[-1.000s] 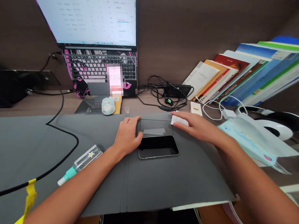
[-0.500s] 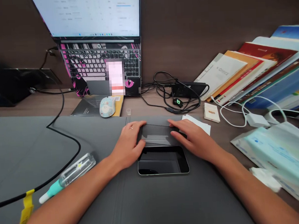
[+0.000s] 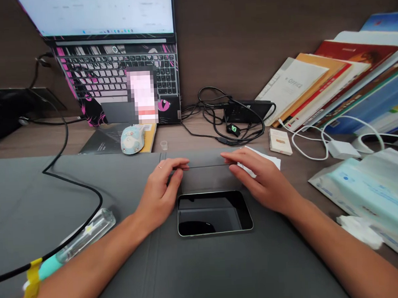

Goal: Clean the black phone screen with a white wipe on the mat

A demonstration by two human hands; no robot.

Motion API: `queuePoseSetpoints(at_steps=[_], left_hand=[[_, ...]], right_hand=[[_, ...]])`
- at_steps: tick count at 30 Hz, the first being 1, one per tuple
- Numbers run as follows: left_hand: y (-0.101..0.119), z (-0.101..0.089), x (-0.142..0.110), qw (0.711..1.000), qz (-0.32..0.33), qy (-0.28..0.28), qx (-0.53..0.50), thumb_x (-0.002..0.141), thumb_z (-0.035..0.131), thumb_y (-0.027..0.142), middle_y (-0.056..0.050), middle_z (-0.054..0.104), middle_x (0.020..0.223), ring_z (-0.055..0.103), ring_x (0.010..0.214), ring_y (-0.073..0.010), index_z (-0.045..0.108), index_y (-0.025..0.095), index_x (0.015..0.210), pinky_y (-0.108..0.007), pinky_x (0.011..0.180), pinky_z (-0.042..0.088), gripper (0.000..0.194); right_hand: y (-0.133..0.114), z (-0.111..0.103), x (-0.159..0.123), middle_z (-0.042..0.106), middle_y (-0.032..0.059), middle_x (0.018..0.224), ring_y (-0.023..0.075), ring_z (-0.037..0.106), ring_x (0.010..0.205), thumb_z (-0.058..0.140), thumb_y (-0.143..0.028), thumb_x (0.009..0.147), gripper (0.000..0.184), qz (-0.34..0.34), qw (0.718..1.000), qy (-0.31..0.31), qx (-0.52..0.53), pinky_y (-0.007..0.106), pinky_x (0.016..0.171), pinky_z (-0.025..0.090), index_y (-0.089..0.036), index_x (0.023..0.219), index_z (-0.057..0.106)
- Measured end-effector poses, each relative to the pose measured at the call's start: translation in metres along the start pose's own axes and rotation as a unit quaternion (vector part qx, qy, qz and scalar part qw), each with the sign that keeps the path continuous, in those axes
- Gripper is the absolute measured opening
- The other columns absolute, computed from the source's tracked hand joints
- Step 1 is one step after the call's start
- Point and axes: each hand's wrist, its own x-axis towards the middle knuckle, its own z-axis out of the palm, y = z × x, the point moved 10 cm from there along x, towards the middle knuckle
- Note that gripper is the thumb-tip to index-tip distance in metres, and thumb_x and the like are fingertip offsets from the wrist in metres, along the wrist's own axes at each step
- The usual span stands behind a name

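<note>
Clear sheet (image 3: 207, 177) between facing left hand (image 3: 158, 189), right hand (image 3: 265, 180).

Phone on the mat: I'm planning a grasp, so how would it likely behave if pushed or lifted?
The phone lies flat on the mat, so it would probably slide rather than tip. Its slab shape looks stiff. The glossy, reflective screen suggests smooth, possibly fragile glass.

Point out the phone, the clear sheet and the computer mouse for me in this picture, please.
Phone (image 3: 215, 213): head view, on the middle of its dark screen.
Clear sheet (image 3: 207, 178): head view, on its see-through face.
Computer mouse (image 3: 132, 139): head view, on top of its patterned shell.
</note>
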Motion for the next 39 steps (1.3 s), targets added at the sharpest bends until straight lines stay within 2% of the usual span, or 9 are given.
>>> queuePoseSetpoints(at_steps=[5, 8, 11, 16, 19, 22, 27, 32, 39], left_hand=[[0.009, -0.001, 0.001, 0.999, 0.028, 0.01, -0.027, 0.106, 0.048, 0.019, 0.0, 0.072, 0.099, 0.064, 0.095, -0.0129, 0.067, 0.023, 0.114, -0.027, 0.086, 0.047, 0.021], [0.014, -0.002, -0.001, 0.998, 0.041, 0.008, -0.046, 0.106, 0.048, 0.018, 0.001, 0.071, 0.095, 0.064, 0.091, -0.0114, 0.067, 0.023, 0.112, -0.025, 0.083, 0.047, 0.021], [0.016, -0.002, -0.003, 0.997, 0.045, 0.0, -0.069, 0.105, 0.047, 0.017, 0.001, 0.071, 0.094, 0.064, 0.09, -0.0114, 0.067, 0.023, 0.111, -0.026, 0.083, 0.048, 0.021], [0.018, -0.002, -0.005, 0.992, 0.034, -0.036, -0.112, 0.098, 0.05, 0.016, 0.0, 0.073, 0.093, 0.065, 0.088, -0.0138, 0.067, 0.022, 0.113, -0.029, 0.082, 0.05, 0.023], [0.019, 0.003, -0.005, 0.988, 0.022, -0.088, -0.122, 0.093, 0.048, 0.019, -0.001, 0.074, 0.094, 0.066, 0.089, -0.0167, 0.069, 0.021, 0.11, -0.033, 0.083, 0.052, 0.027], [0.016, 0.009, -0.004, 0.986, -0.002, -0.131, -0.1, 0.092, 0.042, 0.022, -0.003, 0.075, 0.096, 0.066, 0.093, -0.02, 0.07, 0.021, 0.104, -0.037, 0.085, 0.052, 0.03], [0.012, 0.009, -0.002, 0.988, -0.021, -0.146, -0.047, 0.092, 0.042, 0.026, -0.007, 0.074, 0.109, 0.065, 0.104, -0.025, 0.068, 0.02, 0.112, -0.044, 0.093, 0.052, 0.034], [0.026, 0.017, -0.01, 0.971, 0.038, -0.216, 0.092, 0.09, 0.055, 0.037, -0.014, 0.074, 0.121, 0.064, 0.117, -0.0305, 0.066, 0.012, 0.128, -0.048, 0.098, 0.052, 0.047], [0.035, 0.025, -0.016, 0.95, 0.089, -0.251, 0.166, 0.085, 0.072, 0.063, -0.012, 0.074, 0.122, 0.065, 0.112, -0.0301, 0.057, 0.013, 0.141, -0.046, 0.096, 0.054, 0.076]], right_hand=[[-0.003, -0.003, 0.0, 0.072, 0.0047, 0.101, 0.0157, 0.067, 0.091, 0.05, -0.018, 0.106, 0.025, -0.011, 1.0, -0.003, 0.001, 0.029, 0.081, 0.052, -0.019, 0.127, 0.063], [-0.004, -0.001, 0.001, 0.071, 0.0031, 0.093, 0.0155, 0.067, 0.085, 0.051, -0.019, 0.105, 0.017, -0.014, 0.999, -0.027, 0.013, 0.029, 0.077, 0.052, -0.02, 0.107, 0.067], [-0.01, 0.001, 0.002, 0.072, 0.0036, 0.094, 0.0157, 0.068, 0.086, 0.051, -0.019, 0.103, 0.019, -0.035, 0.998, -0.05, 0.031, 0.028, 0.078, 0.052, -0.021, 0.093, 0.067], [-0.016, 0.004, 0.002, 0.073, 0.0024, 0.094, 0.0145, 0.069, 0.085, 0.054, -0.02, 0.101, 0.015, -0.051, 0.991, -0.083, 0.089, 0.027, 0.077, 0.053, -0.023, 0.097, 0.068], [-0.016, 0.011, -0.001, 0.075, 0.0025, 0.095, 0.0152, 0.07, 0.084, 0.058, -0.027, 0.099, 0.011, -0.045, 0.985, -0.13, 0.106, 0.028, 0.077, 0.054, -0.024, 0.092, 0.066], [-0.016, 0.019, -0.003, 0.076, 0.0054, 0.105, 0.0181, 0.071, 0.088, 0.064, -0.036, 0.094, 0.013, -0.031, 0.977, -0.181, 0.106, 0.031, 0.079, 0.055, -0.024, 0.089, 0.063], [-0.019, 0.025, -0.005, 0.077, 0.0075, 0.117, 0.0218, 0.072, 0.096, 0.067, -0.035, 0.091, 0.012, -0.029, 0.975, -0.204, 0.079, 0.035, 0.081, 0.056, -0.025, 0.089, 0.06], [-0.02, 0.027, -0.007, 0.075, 0.008, 0.122, 0.0241, 0.072, 0.101, 0.071, -0.037, 0.088, 0.017, -0.039, 0.974, -0.213, 0.067, 0.038, 0.084, 0.057, -0.026, 0.092, 0.06], [-0.018, 0.038, -0.015, 0.068, 0.0102, 0.131, 0.0264, 0.066, 0.113, 0.071, -0.039, 0.089, 0.021, -0.025, 0.963, -0.264, 0.042, 0.041, 0.09, 0.055, -0.025, 0.096, 0.057]])
